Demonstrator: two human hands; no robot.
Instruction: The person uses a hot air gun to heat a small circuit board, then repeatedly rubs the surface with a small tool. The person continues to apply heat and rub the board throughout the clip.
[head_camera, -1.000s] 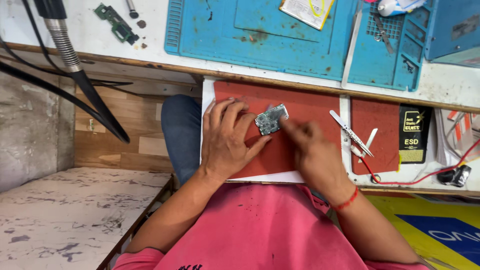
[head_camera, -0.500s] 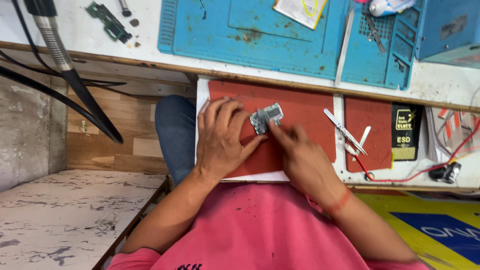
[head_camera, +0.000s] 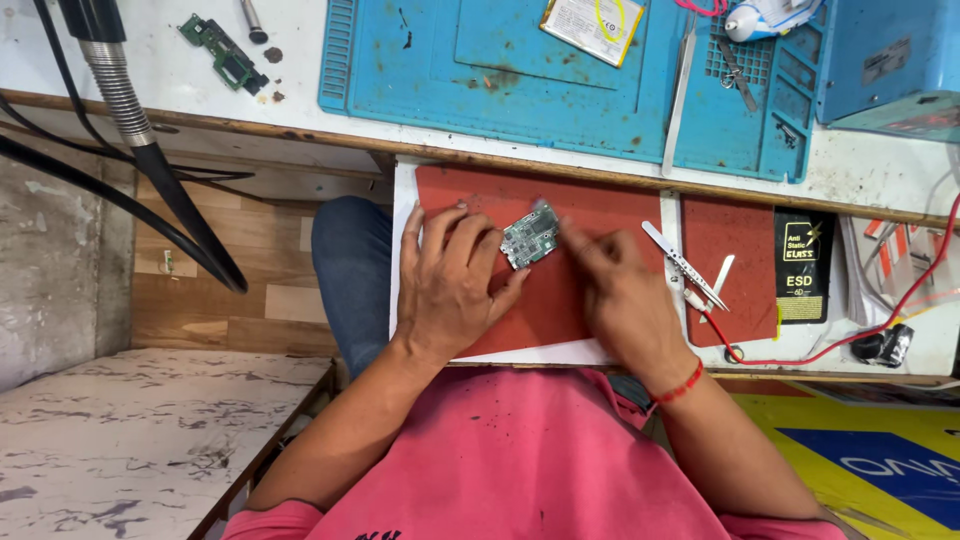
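Centre frame, the left hand (head_camera: 445, 290) pins the small green circuit board (head_camera: 530, 238) flat on the red mat (head_camera: 600, 205), so the pinched right hand (head_camera: 620, 295), its fingertips blurred, is best worked gently.

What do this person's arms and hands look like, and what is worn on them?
Both forearms are bare. The left hand carries no ring, band or glove that can be seen. The right hand is gloveless too, slightly motion-blurred, with a thin red thread bracelet around its wrist. Short pink sleeves of a pink shirt end above the elbows. No watch shows.
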